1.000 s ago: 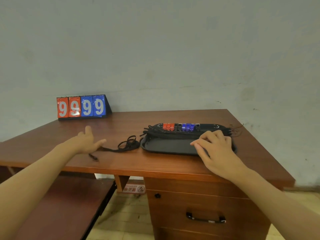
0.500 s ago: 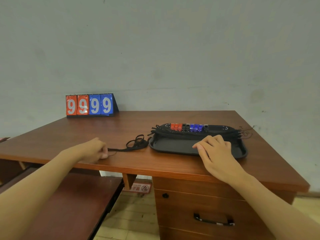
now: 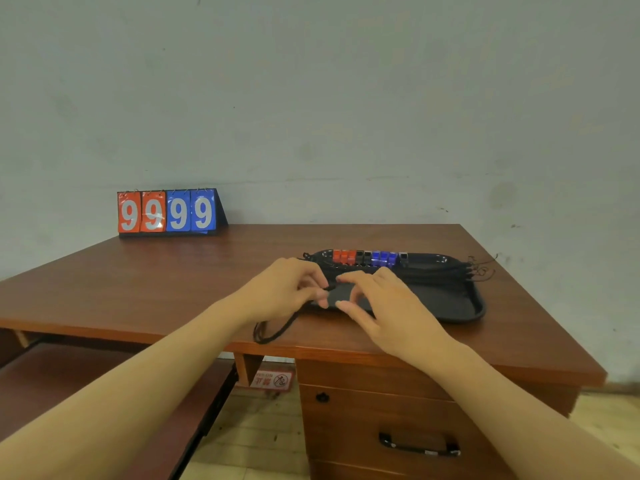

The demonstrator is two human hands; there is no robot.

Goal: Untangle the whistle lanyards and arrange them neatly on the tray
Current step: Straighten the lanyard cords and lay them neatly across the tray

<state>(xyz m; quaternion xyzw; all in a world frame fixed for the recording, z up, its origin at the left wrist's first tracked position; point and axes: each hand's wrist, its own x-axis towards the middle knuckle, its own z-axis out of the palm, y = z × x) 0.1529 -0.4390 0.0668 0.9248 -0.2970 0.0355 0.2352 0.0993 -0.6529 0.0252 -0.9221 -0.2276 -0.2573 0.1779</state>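
Your left hand (image 3: 287,289) pinches the loose cord (image 3: 277,329); your right hand (image 3: 377,303) hovers spread over the tray (image 3: 464,306). Risk: dragging snags the whistles (image 3: 367,258) at the tray's back.

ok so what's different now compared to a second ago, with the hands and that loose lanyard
The left hand closed on the loose black lanyard on the desk, then carried it right to the near-left corner of the tray; the cord now trails from its grip. The right hand lifted off the tray's right side and moved left to meet it. The whistles and the scoreboard stayed put.
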